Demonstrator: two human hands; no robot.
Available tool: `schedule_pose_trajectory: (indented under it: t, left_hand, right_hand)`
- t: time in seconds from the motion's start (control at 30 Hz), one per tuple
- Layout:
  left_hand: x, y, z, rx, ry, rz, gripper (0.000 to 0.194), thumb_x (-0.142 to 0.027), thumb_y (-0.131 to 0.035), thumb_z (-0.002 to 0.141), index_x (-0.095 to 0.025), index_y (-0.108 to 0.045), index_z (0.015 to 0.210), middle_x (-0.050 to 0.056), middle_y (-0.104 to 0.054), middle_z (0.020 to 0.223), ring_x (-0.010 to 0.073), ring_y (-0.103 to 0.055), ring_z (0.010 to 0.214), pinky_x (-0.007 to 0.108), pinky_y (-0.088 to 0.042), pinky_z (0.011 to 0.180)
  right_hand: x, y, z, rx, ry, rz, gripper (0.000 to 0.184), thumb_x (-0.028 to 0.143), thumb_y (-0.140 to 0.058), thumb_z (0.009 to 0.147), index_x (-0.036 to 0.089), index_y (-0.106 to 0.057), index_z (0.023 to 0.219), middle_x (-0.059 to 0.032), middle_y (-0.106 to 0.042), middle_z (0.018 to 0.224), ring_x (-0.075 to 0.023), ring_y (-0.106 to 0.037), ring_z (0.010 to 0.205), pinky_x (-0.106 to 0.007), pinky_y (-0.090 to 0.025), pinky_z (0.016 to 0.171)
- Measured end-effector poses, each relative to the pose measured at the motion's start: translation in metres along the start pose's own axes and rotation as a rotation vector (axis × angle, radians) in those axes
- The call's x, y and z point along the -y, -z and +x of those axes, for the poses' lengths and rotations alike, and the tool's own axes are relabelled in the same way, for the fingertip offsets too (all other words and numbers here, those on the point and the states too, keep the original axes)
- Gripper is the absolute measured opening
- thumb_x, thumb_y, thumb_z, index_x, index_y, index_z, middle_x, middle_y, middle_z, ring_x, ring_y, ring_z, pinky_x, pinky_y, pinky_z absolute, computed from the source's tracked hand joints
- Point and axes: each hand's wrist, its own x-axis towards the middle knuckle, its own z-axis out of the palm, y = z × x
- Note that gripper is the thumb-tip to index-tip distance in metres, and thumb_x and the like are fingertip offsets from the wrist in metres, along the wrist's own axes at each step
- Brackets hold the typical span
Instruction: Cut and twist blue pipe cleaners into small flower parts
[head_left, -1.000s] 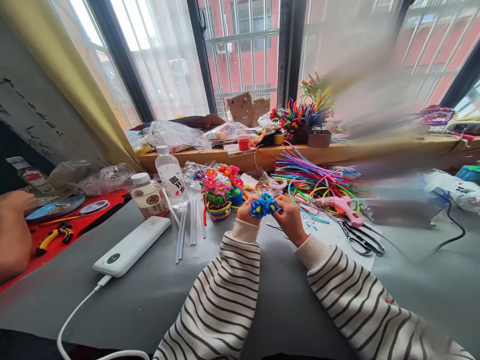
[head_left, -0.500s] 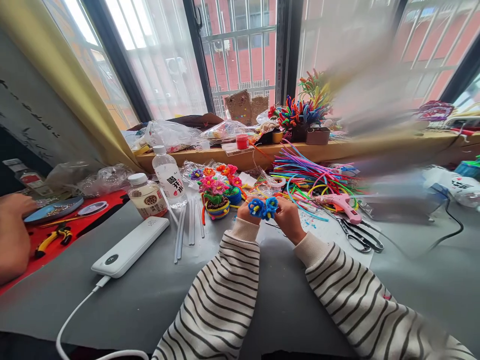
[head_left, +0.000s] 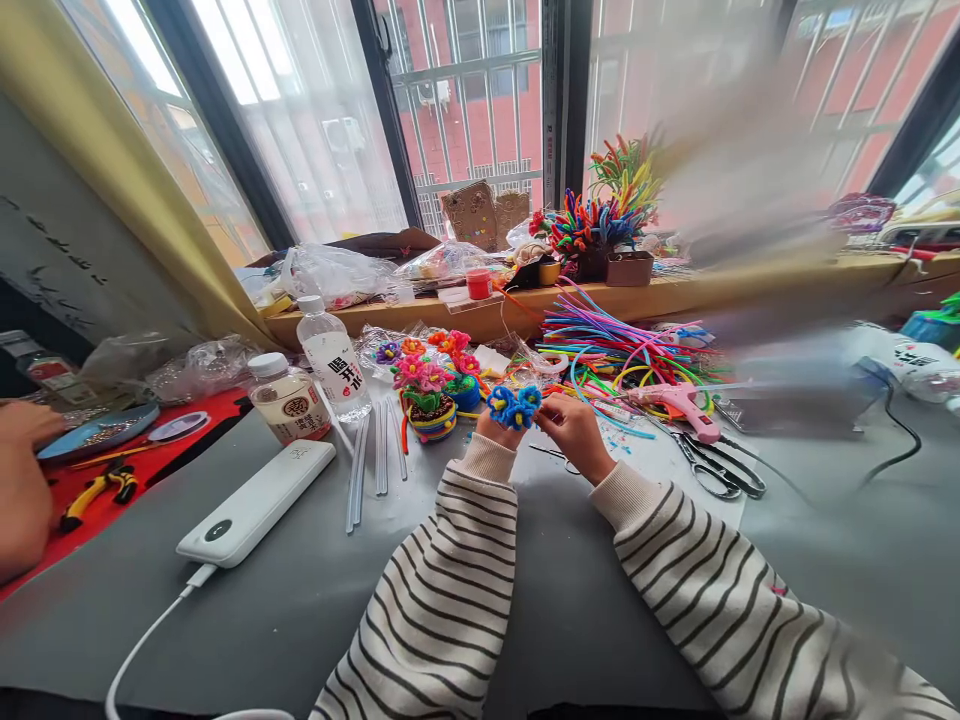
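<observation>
Blue pipe-cleaner flowers (head_left: 516, 408) with yellow centres are bunched together at the middle of the table. My left hand (head_left: 498, 436) is closed around them from below, and its fingers are mostly hidden behind the blooms. From the right, my right hand (head_left: 576, 432) pinches at the edge of the bunch with thumb and fingertips. Just left of my hands stands a small pot (head_left: 432, 424) of pink and orange pipe-cleaner flowers, with a blue pot (head_left: 466, 392) behind it. Small scissors (head_left: 553, 456) lie partly hidden below my right hand.
A pink glue gun (head_left: 686, 405) and large scissors (head_left: 720, 472) lie at right, before a heap of pipe cleaners (head_left: 600, 335). Glue sticks (head_left: 360, 475), a white power bank (head_left: 255, 505) and two bottles (head_left: 334, 360) are at left. Another person's arm (head_left: 22, 480) rests far left.
The blue flowers have moved slightly left and tilted closer together. My right hand has shifted from beside the blooms to a fingertip pinch at their right edge. The view has turned slightly.
</observation>
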Motion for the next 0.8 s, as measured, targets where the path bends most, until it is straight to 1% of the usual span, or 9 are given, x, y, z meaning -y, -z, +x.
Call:
schedule_pose_trajectory:
  t: [0.1, 0.27, 0.33, 0.43, 0.5, 0.57, 0.67, 0.73, 0.8]
  left_hand:
    - [0.000, -0.002, -0.002, 0.092, 0.015, -0.042, 0.011, -0.026, -0.062, 0.050, -0.018, -0.055, 0.049, 0.000, -0.055, 0.051, 0.0119, -0.050, 0.049, 0.029, -0.043, 0.054]
    - [0.005, -0.001, -0.005, 0.029, 0.193, -0.185, 0.021, -0.031, -0.063, 0.050, -0.014, -0.057, 0.061, 0.004, -0.060, 0.061, 0.0143, -0.055, 0.056, 0.030, -0.046, 0.058]
    - [0.005, 0.001, -0.005, 0.039, 0.192, -0.153, 0.022, -0.031, -0.062, 0.052, -0.012, -0.059, 0.064, 0.006, -0.062, 0.065, 0.0157, -0.056, 0.059, 0.031, -0.047, 0.060]
    - [0.005, 0.006, -0.005, 0.087, 0.124, -0.057, 0.021, -0.030, -0.059, 0.056, -0.013, -0.061, 0.068, 0.008, -0.063, 0.070, 0.0164, -0.057, 0.062, 0.031, -0.047, 0.062]
    - [0.006, 0.008, -0.004, 0.091, 0.039, 0.037, 0.018, -0.029, -0.058, 0.057, -0.015, -0.062, 0.068, 0.008, -0.063, 0.071, 0.0174, -0.058, 0.065, 0.032, -0.047, 0.064]
    - [0.008, 0.008, -0.005, 0.054, -0.087, 0.168, 0.013, -0.026, -0.059, 0.056, -0.016, -0.062, 0.064, 0.007, -0.064, 0.071, 0.0197, -0.058, 0.070, 0.033, -0.047, 0.066]
    - [0.007, 0.005, -0.009, -0.020, -0.257, 0.338, 0.010, -0.018, -0.058, 0.054, -0.018, -0.063, 0.062, 0.007, -0.064, 0.073, 0.0210, -0.057, 0.075, 0.032, -0.046, 0.069]
    - [0.004, 0.003, -0.014, -0.038, -0.307, 0.371, 0.013, -0.015, -0.056, 0.056, -0.019, -0.064, 0.066, 0.007, -0.063, 0.078, 0.0198, -0.057, 0.077, 0.030, -0.045, 0.072]
    - [0.001, 0.002, -0.017, -0.030, -0.327, 0.352, 0.015, -0.016, -0.054, 0.058, -0.020, -0.064, 0.069, 0.006, -0.063, 0.083, 0.0191, -0.056, 0.080, 0.030, -0.044, 0.075]
  right_hand:
    - [-0.001, -0.002, 0.000, 0.006, 0.000, -0.018, 0.023, 0.031, -0.044, 0.073, 0.016, -0.055, 0.060, -0.0014, -0.051, 0.057, -0.0111, -0.044, 0.053, -0.022, -0.034, 0.050]
    - [-0.003, -0.006, -0.001, 0.013, -0.047, 0.006, 0.019, 0.030, -0.045, 0.072, 0.016, -0.056, 0.065, -0.0024, -0.054, 0.060, -0.0115, -0.047, 0.055, -0.022, -0.036, 0.052]
    - [-0.003, -0.007, -0.002, 0.021, -0.054, 0.019, 0.018, 0.030, -0.045, 0.072, 0.016, -0.056, 0.067, -0.0029, -0.056, 0.062, -0.0116, -0.048, 0.056, -0.022, -0.037, 0.053]
    - [-0.002, -0.007, -0.001, 0.052, -0.060, 0.034, 0.019, 0.031, -0.045, 0.071, 0.015, -0.057, 0.070, -0.0027, -0.056, 0.062, -0.0110, -0.048, 0.053, -0.021, -0.037, 0.050]
    - [-0.003, -0.007, 0.000, 0.083, -0.071, 0.058, 0.019, 0.031, -0.046, 0.071, 0.015, -0.056, 0.071, -0.0020, -0.056, 0.060, -0.0104, -0.048, 0.050, -0.021, -0.037, 0.048]
    - [-0.004, -0.007, 0.000, 0.106, -0.087, 0.079, 0.018, 0.031, -0.046, 0.071, 0.015, -0.056, 0.070, -0.0012, -0.055, 0.058, -0.0099, -0.048, 0.048, -0.020, -0.037, 0.047]
    - [-0.005, -0.007, 0.000, 0.092, -0.112, 0.100, 0.015, 0.027, -0.046, 0.070, 0.015, -0.055, 0.070, 0.0003, -0.053, 0.054, -0.0092, -0.048, 0.044, -0.020, -0.037, 0.046]
    - [-0.004, -0.006, 0.000, 0.077, -0.109, 0.112, 0.011, 0.022, -0.045, 0.069, 0.015, -0.054, 0.068, 0.0011, -0.053, 0.052, -0.0089, -0.048, 0.043, -0.019, -0.037, 0.046]
    - [-0.003, -0.005, 0.000, 0.041, -0.068, 0.098, 0.010, 0.020, -0.045, 0.068, 0.016, -0.053, 0.064, 0.0003, -0.054, 0.054, -0.0097, -0.049, 0.048, -0.019, -0.037, 0.048]
